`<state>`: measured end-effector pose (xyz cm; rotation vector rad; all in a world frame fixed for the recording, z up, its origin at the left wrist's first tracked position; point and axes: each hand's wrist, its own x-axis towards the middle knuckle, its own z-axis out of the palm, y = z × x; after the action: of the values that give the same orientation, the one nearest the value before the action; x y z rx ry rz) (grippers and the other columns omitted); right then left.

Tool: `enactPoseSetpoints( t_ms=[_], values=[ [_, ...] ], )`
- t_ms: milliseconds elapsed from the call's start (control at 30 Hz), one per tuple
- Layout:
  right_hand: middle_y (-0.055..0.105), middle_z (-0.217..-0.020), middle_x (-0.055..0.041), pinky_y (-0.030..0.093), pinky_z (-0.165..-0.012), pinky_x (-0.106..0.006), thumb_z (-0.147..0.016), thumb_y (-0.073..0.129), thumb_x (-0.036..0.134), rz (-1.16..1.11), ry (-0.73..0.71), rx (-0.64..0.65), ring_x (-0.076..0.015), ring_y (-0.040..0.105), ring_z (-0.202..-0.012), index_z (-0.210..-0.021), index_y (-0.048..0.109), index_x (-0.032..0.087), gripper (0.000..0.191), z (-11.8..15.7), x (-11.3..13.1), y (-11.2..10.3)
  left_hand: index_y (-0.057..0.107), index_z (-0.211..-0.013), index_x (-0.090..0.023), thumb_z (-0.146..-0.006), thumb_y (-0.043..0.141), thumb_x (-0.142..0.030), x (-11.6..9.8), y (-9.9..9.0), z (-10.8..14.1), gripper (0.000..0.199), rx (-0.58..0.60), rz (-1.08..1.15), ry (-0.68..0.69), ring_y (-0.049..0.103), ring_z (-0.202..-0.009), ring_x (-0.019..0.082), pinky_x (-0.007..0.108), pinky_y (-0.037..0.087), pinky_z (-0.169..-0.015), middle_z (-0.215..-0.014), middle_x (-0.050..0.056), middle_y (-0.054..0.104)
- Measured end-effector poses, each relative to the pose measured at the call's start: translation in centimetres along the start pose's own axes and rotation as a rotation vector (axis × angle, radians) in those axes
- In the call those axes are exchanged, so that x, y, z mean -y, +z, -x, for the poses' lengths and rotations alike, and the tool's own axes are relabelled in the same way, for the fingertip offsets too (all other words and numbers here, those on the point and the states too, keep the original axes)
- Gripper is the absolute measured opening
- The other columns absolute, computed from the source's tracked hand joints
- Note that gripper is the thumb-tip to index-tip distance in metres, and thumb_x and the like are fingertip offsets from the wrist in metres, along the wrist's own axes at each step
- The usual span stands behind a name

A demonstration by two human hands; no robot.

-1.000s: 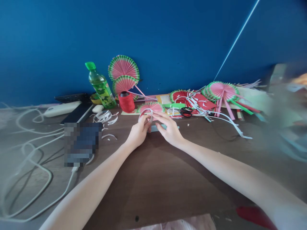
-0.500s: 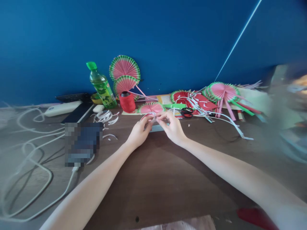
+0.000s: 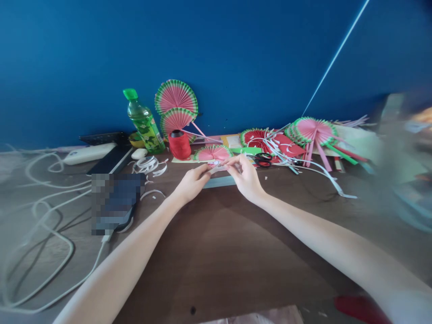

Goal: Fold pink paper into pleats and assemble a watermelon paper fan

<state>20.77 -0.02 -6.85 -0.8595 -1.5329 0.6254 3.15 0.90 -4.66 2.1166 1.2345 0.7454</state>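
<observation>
A thin white strip [image 3: 216, 168] runs between my two hands above the table. My left hand [image 3: 193, 182] is closed, its thumb and fingers pinching the strip's left end. My right hand [image 3: 249, 180] pinches the other end with thumb and forefinger, the remaining fingers curled. Below the strip lies a flat pale blue strip [image 3: 220, 182]. Just beyond the fingers, a pink and green pleated paper fan [image 3: 212, 152] rests on the table. Black-handled scissors [image 3: 263, 159] lie close to my right hand.
A red thread spool [image 3: 180, 146] and a green bottle [image 3: 147, 128] stand behind my left hand. More pleated fans [image 3: 312, 130] and loose white strips [image 3: 324, 168] lie at the right. White cables [image 3: 69, 238] and a phone [image 3: 118, 202] cover the left. The blue wall [image 3: 243, 58] rises behind.
My hands have moved slightly apart, and the white strip now stretches between them. More of the pale blue strip below shows.
</observation>
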Motion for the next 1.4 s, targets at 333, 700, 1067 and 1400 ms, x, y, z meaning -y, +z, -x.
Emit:
enactPoseSetpoints(
  t_ms=[333, 700, 1067, 1400],
  values=[
    [0.060, -0.067, 0.0017, 0.049, -0.067, -0.032, -0.077, 0.060, 0.036, -0.115, 0.168, -0.014, -0.0151, 0.064, -0.066, -0.075, 0.047, 0.020, 0.020, -0.9, 1.1, -0.4, 0.054, -0.073, -0.017, -0.078, 0.037, -0.023, 0.3, -1.8, -0.4, 0.019, 0.065, 0.070, -0.001, 0.043, -0.062, 0.012, 0.025, 0.033, -0.063, -0.061, -0.003, 0.043],
    [0.061, -0.059, 0.0044, 0.057, -0.064, -0.033, -0.072, 0.064, 0.035, -0.249, 0.213, -0.086, -0.0151, 0.067, -0.059, -0.076, 0.046, 0.022, 0.023, -2.4, 2.0, -1.5, 0.057, -0.074, -0.017, -0.076, 0.039, -0.027, 0.3, -3.9, -0.4, 0.021, 0.045, 0.079, -0.050, 0.044, -0.063, 0.013, 0.025, 0.034, -0.063, -0.061, -0.003, 0.046],
    [0.064, -0.063, 0.0032, 0.058, -0.064, -0.035, -0.070, 0.066, 0.038, -0.292, 0.266, -0.063, -0.0166, 0.068, -0.061, -0.077, 0.047, 0.022, 0.026, -2.8, 1.2, -2.0, 0.058, -0.072, -0.019, -0.074, 0.039, -0.033, 0.0, -4.6, -0.5, 0.024, 0.076, 0.027, -0.065, 0.046, -0.065, 0.014, 0.027, 0.036, -0.069, -0.059, -0.003, 0.048],
    [0.066, -0.069, 0.0023, 0.057, -0.067, -0.035, -0.064, 0.072, 0.034, -0.325, 0.283, -0.028, -0.0159, 0.067, -0.065, -0.081, 0.049, 0.021, 0.031, -2.9, 0.5, -2.0, 0.061, -0.077, -0.017, -0.079, 0.039, -0.036, 0.9, -4.3, -0.6, 0.029, 0.141, 0.021, -0.037, 0.048, -0.061, 0.014, 0.027, 0.036, -0.064, -0.056, -0.004, 0.047]
  ],
)
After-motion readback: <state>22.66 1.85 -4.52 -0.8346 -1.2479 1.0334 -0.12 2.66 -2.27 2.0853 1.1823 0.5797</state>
